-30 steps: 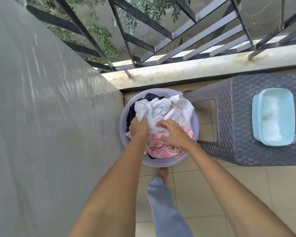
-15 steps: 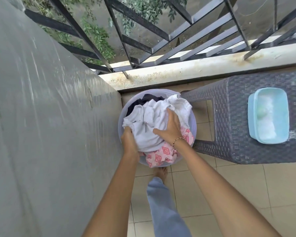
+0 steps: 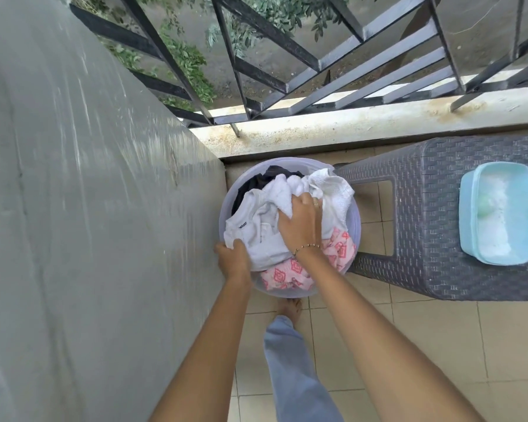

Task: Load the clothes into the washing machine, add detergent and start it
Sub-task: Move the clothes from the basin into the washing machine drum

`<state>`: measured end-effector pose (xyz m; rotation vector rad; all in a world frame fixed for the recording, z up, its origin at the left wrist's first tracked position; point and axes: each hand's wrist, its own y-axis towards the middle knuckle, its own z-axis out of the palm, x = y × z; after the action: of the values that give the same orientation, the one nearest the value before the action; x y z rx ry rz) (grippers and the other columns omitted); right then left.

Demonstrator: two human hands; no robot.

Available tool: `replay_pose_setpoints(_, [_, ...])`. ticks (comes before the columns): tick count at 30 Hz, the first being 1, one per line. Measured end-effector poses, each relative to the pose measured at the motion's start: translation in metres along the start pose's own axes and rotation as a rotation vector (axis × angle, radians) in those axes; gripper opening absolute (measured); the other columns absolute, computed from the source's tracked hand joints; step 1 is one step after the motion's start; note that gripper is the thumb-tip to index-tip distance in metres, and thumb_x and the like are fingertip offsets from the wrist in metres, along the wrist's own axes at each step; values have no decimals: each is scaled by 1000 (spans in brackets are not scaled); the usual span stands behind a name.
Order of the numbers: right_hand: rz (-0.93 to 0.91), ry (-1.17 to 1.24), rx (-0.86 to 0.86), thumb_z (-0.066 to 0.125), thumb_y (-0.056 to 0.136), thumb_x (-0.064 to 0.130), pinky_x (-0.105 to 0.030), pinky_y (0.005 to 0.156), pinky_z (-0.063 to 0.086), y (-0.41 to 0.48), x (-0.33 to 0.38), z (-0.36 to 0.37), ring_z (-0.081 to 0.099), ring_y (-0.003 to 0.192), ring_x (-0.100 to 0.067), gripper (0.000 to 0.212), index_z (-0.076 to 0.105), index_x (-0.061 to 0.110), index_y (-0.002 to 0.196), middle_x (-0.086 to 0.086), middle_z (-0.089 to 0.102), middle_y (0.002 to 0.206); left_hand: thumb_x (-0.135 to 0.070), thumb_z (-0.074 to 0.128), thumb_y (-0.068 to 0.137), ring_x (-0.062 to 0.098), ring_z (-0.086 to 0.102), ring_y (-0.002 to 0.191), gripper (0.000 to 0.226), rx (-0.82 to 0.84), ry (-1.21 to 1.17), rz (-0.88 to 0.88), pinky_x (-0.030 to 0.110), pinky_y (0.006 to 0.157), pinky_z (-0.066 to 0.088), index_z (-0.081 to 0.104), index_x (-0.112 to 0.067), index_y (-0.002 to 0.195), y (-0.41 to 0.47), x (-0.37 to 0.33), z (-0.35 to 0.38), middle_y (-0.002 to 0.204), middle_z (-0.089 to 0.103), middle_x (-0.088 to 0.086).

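Note:
A round pale basin [image 3: 356,220] sits on the tiled floor in the corner, full of clothes. On top lies a bundle of white clothes [image 3: 264,217]; under it show a pink patterned cloth [image 3: 282,277] and a dark garment [image 3: 267,178]. My left hand [image 3: 233,261] grips the near left edge of the white bundle at the basin's rim. My right hand [image 3: 302,222] is closed on the white cloth at the top of the pile. A light blue tub of white detergent powder [image 3: 500,217] stands open on the stool. No washing machine is in view.
A dark woven plastic stool [image 3: 433,226] stands right of the basin. A grey wall [image 3: 89,208] runs along the left. Behind the basin are a concrete ledge [image 3: 348,126] and black metal railing [image 3: 287,56]. My leg and bare foot [image 3: 288,309] are just behind the basin.
Both hands shifted on the pile: the left went down to the near left rim, the right moved up over the white clothes, which are now bunched and gathered higher.

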<state>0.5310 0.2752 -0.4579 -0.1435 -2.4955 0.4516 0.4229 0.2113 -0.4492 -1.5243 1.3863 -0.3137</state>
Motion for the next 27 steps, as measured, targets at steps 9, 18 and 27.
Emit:
replay_pose_setpoints(9, [-124, 356, -217, 45, 81, 24, -61, 107, 30, -61, 60, -42, 49, 93, -15, 31, 63, 3, 94, -8, 58, 98, -27, 68, 82, 16, 39, 127, 72, 205, 249, 600, 32, 107, 36, 31, -11, 142, -28, -15, -13, 138, 38, 3])
replay_pose_setpoints(18, [18, 971, 118, 67, 86, 17, -11, 81, 48, -43, 76, -86, 56, 100, 2, 46, 46, 15, 127, 4, 56, 113, -11, 57, 88, 3, 64, 79, 14, 342, -46, 586, 25, 70, 51, 65, -16, 99, -55, -55, -16, 86, 69, -5])
replay_pose_setpoints(27, [24, 286, 532, 77, 71, 24, -35, 112, 30, -9, 10, -81, 32, 136, -20, 94, 23, 22, 147, -5, 31, 149, -22, 55, 87, 17, 64, 91, 30, 301, -414, 362, 26, 68, 50, 65, -8, 112, -74, -84, -26, 100, 69, 2])
